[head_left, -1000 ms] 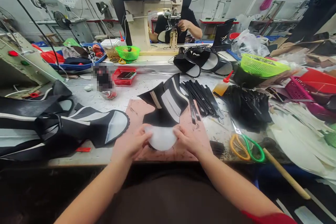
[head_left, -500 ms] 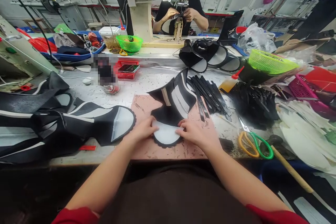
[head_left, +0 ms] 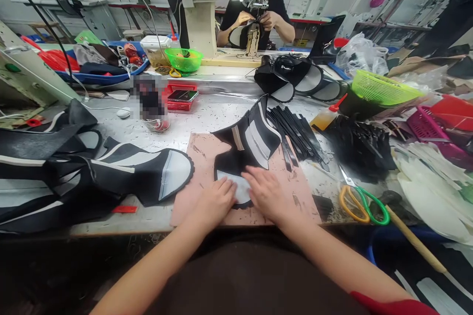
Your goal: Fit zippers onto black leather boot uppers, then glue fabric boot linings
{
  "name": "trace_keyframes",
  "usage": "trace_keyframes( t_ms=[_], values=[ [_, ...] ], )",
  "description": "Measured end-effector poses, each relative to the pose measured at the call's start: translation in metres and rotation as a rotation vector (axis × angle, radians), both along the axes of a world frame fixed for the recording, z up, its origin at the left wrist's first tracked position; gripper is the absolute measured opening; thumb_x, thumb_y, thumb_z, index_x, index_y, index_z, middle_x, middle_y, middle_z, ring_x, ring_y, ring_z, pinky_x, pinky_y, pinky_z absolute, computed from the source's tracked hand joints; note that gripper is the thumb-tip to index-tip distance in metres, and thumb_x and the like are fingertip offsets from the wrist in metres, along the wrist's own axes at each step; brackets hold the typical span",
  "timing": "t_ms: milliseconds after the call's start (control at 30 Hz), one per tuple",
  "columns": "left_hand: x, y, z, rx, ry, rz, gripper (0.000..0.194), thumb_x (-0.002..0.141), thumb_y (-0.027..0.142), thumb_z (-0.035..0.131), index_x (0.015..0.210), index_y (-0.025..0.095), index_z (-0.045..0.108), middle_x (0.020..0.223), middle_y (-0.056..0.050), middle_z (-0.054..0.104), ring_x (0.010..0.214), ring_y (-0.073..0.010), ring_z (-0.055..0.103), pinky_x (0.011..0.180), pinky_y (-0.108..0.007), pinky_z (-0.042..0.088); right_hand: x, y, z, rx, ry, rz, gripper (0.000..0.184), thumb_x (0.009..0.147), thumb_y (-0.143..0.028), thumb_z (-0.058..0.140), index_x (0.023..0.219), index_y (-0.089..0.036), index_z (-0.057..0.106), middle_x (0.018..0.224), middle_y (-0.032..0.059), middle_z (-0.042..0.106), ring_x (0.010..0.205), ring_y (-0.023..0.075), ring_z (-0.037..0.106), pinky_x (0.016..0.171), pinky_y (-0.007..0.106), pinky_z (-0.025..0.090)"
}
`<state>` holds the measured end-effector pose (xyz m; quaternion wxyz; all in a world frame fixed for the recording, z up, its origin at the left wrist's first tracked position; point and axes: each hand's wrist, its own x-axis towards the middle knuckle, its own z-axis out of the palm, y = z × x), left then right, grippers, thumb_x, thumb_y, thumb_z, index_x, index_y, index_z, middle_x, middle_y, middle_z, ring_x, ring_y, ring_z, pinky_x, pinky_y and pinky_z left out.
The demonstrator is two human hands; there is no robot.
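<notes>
A black boot upper with pale strips stuck on it lies on a pink board in front of me. On its rounded toe end sits a white half-moon stiffener, partly covered by my hands. My left hand rests with its fingers flat on the left part of the white piece. From the other side my right hand lies over its right part, fingers stretched out. Neither hand grips anything. To the left, more black uppers lie in a pile, one showing a white toe piece.
Black strips lie behind the board. Scissors, a wooden-handled tool and white pieces are on the right. Further back stand a glue bottle, a red tray with a phone and a sewing machine, where another person works.
The white piece went down onto the toe end. Both hands let go of its corners, and their fingers now lie flat on it, closer together. The view shifted slightly.
</notes>
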<state>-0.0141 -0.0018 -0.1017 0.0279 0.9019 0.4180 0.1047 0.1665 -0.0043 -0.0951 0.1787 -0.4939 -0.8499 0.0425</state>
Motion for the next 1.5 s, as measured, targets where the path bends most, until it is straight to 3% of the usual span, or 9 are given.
trace_keyframes(
  t_ms=[100,233,367,567,700,833,1000,1167,1500],
  values=[
    [-0.004,-0.009,-0.013,0.095,0.031,-0.012,0.037,0.089,0.027,0.038,0.117,0.007,0.053,0.121,-0.016,0.055,0.117,-0.0293,0.048,0.095,-0.042,0.041,-0.006,-0.006,-0.016,-0.011,0.023,0.208,0.043,0.084,-0.013,0.036,0.125,-0.008,0.048,0.126,0.0166,0.052,0.119,0.0268,0.046,0.098,0.044,0.039],
    [-0.007,-0.010,-0.014,0.077,0.028,0.010,0.041,0.090,0.028,0.033,0.119,0.007,0.052,0.124,-0.014,0.054,0.119,-0.0270,0.046,0.097,-0.041,0.040,-0.003,-0.009,-0.026,-0.069,0.003,0.222,0.047,0.087,-0.022,0.037,0.132,-0.007,0.040,0.134,0.0164,0.043,0.127,0.0269,0.036,0.102,0.046,0.035],
    [-0.002,-0.004,-0.005,0.084,0.049,0.078,0.036,0.090,0.026,0.034,0.116,0.015,0.057,0.119,-0.010,0.058,0.109,-0.0228,0.054,0.092,-0.036,0.043,0.011,-0.012,-0.017,-0.182,-0.008,0.256,0.052,0.086,-0.034,0.047,0.133,-0.015,0.040,0.138,0.0152,0.037,0.129,0.0269,0.033,0.102,0.048,0.035],
    [0.014,0.006,0.006,0.049,0.134,0.185,0.035,0.086,0.030,0.047,0.119,0.024,0.055,0.114,-0.011,0.060,0.088,-0.0257,0.058,0.074,-0.038,0.046,0.031,-0.030,-0.005,-0.223,-0.042,0.291,0.043,0.086,-0.029,0.047,0.126,-0.014,0.049,0.133,0.0141,0.046,0.124,0.0280,0.040,0.100,0.046,0.038],
    [0.026,0.007,-0.003,0.054,0.102,0.191,0.037,0.088,0.026,0.040,0.121,0.015,0.053,0.115,-0.016,0.058,0.091,-0.0277,0.057,0.076,-0.041,0.045,0.034,-0.028,0.003,-0.270,0.005,0.274,0.038,0.084,-0.029,0.049,0.121,-0.019,0.055,0.130,0.0109,0.049,0.121,0.0268,0.044,0.100,0.045,0.038],
    [0.030,-0.002,-0.016,0.096,0.088,0.165,0.041,0.089,0.023,0.032,0.122,0.006,0.049,0.123,-0.018,0.053,0.113,-0.0269,0.050,0.092,-0.040,0.040,0.041,-0.011,0.013,-0.371,0.164,0.247,0.026,0.084,-0.024,0.048,0.104,-0.022,0.066,0.117,0.0071,0.061,0.109,0.0203,0.056,0.094,0.036,0.046],
    [0.017,-0.026,-0.021,0.155,0.064,0.114,0.067,0.085,0.053,0.035,0.135,0.008,0.030,0.139,-0.018,0.034,0.129,-0.0295,0.030,0.102,-0.046,0.029,0.050,0.003,0.010,-0.182,0.332,0.097,0.025,0.082,-0.019,0.047,0.098,-0.020,0.066,0.108,0.0098,0.065,0.100,0.0202,0.061,0.087,0.038,0.050],
    [0.013,-0.038,-0.013,-0.015,0.164,0.018,0.088,0.073,0.063,0.049,0.136,0.006,0.026,0.140,-0.018,0.032,0.130,-0.0299,0.029,0.103,-0.046,0.028,0.045,-0.002,0.004,-0.038,0.331,0.161,0.025,0.084,-0.020,0.045,0.097,-0.016,0.066,0.105,0.0130,0.066,0.098,0.0207,0.061,0.086,0.038,0.050],
    [0.019,-0.030,-0.002,0.005,0.144,0.094,0.074,0.077,0.057,0.049,0.133,0.011,0.035,0.138,-0.019,0.034,0.130,-0.0314,0.029,0.103,-0.049,0.028,0.078,-0.015,0.002,0.079,0.260,0.097,0.024,0.083,-0.019,0.045,0.094,-0.018,0.067,0.101,0.0113,0.067,0.092,0.0219,0.063,0.081,0.039,0.052]
  ],
)
